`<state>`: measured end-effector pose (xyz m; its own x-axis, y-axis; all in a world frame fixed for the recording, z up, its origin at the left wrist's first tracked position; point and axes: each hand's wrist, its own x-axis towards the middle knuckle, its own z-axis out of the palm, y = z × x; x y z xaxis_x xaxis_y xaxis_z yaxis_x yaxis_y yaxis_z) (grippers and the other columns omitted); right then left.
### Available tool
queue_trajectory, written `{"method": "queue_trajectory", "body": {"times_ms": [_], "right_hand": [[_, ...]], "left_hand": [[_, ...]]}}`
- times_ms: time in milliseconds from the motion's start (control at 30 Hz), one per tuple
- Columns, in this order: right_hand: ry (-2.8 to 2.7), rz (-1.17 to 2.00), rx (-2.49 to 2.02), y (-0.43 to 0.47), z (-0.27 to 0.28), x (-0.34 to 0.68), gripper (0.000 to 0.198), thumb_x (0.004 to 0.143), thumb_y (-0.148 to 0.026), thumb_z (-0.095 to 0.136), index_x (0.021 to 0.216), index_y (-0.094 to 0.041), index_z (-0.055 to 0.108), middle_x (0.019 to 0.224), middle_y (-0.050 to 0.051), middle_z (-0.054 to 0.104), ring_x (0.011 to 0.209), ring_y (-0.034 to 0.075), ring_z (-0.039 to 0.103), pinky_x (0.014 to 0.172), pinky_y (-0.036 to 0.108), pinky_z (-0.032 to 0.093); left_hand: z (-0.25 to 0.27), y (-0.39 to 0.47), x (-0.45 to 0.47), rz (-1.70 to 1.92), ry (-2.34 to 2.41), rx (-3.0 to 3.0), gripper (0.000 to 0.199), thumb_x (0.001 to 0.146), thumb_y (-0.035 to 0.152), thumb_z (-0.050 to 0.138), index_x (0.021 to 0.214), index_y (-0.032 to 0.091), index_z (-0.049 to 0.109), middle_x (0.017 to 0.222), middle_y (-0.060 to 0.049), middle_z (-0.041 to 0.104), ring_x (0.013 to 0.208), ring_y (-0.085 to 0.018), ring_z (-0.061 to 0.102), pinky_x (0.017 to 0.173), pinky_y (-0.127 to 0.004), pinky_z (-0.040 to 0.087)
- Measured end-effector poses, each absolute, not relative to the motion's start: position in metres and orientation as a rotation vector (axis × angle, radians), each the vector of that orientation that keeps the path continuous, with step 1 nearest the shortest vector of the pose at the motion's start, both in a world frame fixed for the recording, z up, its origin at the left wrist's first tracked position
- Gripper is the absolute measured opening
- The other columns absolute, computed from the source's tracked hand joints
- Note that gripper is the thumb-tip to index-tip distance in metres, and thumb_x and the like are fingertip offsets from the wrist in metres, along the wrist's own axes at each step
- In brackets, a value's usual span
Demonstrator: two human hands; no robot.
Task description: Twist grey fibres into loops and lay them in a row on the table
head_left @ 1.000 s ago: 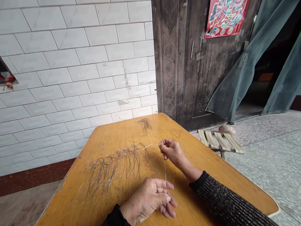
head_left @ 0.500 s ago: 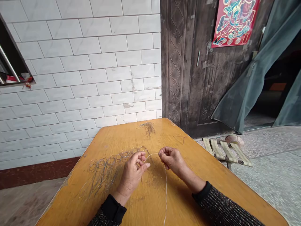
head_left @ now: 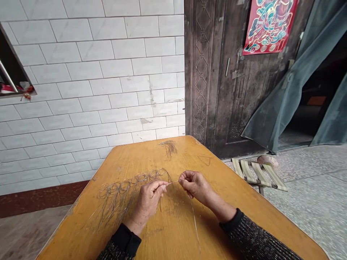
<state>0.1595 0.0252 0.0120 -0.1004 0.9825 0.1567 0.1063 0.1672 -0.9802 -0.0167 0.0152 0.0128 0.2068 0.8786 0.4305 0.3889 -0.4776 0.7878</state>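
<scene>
A thin, pale wire (head_left: 172, 182) runs between my two hands above the table. My left hand (head_left: 149, 199) pinches it between thumb and forefinger. My right hand (head_left: 194, 184) grips the same wire with curled fingers, and a long end of it hangs down toward the table's near side. Just beyond and left of my left hand lies a row of looped wires (head_left: 124, 185), their loose tails spread toward me. Part of that row is hidden behind my left hand.
The yellow wooden table (head_left: 173, 231) stands close to a white tiled wall (head_left: 116, 86). A small bundle of wires (head_left: 170, 147) lies at its far end, with a single bent wire (head_left: 205, 159) to the right. A strapped folding stool (head_left: 257, 175) stands right of the table.
My left thumb and forefinger have closed on the wire, where they were apart before. The stretch between my hands is now shorter and straighter.
</scene>
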Motion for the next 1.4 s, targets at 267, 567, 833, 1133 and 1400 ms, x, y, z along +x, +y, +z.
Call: {"method": "queue_trajectory", "body": {"times_ms": [267, 567, 833, 1133, 1400], "right_hand": [[-1.417, 1.125, -1.117, 0.023, 0.013, 0.155, 0.009, 0.063, -0.023, 0.051, 0.059, -0.017, 0.045, 0.039, -0.010, 0.043, 0.025, 0.003, 0.036, 0.029, 0.016, 0.023], [-1.363, 1.111, -1.125, 0.026, 0.013, 0.157, 0.009, 0.061, -0.022, 0.051, 0.057, -0.018, 0.044, 0.037, -0.010, 0.043, 0.025, 0.004, 0.036, 0.029, 0.016, 0.023], [-1.250, 1.099, -1.080, 0.037, 0.004, 0.164, 0.012, 0.061, -0.024, 0.052, 0.055, -0.018, 0.043, 0.039, -0.009, 0.043, 0.026, 0.003, 0.036, 0.029, 0.017, 0.023], [-1.318, 1.133, -1.118, 0.030, 0.004, 0.155, 0.010, 0.062, -0.023, 0.051, 0.056, -0.018, 0.045, 0.036, -0.009, 0.042, 0.025, 0.003, 0.035, 0.029, 0.016, 0.023], [-1.333, 1.165, -1.086, 0.032, 0.003, 0.153, 0.005, 0.062, -0.018, 0.050, 0.058, -0.017, 0.047, 0.038, -0.009, 0.045, 0.025, 0.003, 0.037, 0.028, 0.015, 0.023]], "left_hand": [[0.008, 0.025, -0.023, 1.238, 1.214, 1.799, 0.025, 0.079, 0.038, 0.050, 0.075, 0.015, 0.061, 0.061, 0.000, 0.055, 0.054, -0.012, 0.053, 0.053, -0.022, 0.040], [0.009, 0.030, -0.030, 1.396, 1.223, 1.612, 0.028, 0.074, 0.042, 0.054, 0.071, 0.015, 0.058, 0.056, 0.003, 0.049, 0.051, -0.010, 0.047, 0.047, -0.019, 0.034], [0.000, 0.035, -0.032, 1.446, 1.145, 1.410, 0.027, 0.072, 0.038, 0.058, 0.084, 0.014, 0.060, 0.069, 0.000, 0.056, 0.054, -0.008, 0.048, 0.044, -0.017, 0.035], [0.003, 0.025, -0.019, 1.339, 0.978, 1.360, 0.024, 0.065, 0.031, 0.068, 0.081, 0.013, 0.063, 0.065, 0.000, 0.060, 0.053, -0.008, 0.050, 0.046, -0.018, 0.038], [0.004, 0.026, -0.019, 1.398, 0.842, 1.215, 0.021, 0.061, 0.026, 0.073, 0.071, 0.013, 0.060, 0.062, -0.001, 0.061, 0.051, -0.007, 0.052, 0.046, -0.017, 0.038]]}}
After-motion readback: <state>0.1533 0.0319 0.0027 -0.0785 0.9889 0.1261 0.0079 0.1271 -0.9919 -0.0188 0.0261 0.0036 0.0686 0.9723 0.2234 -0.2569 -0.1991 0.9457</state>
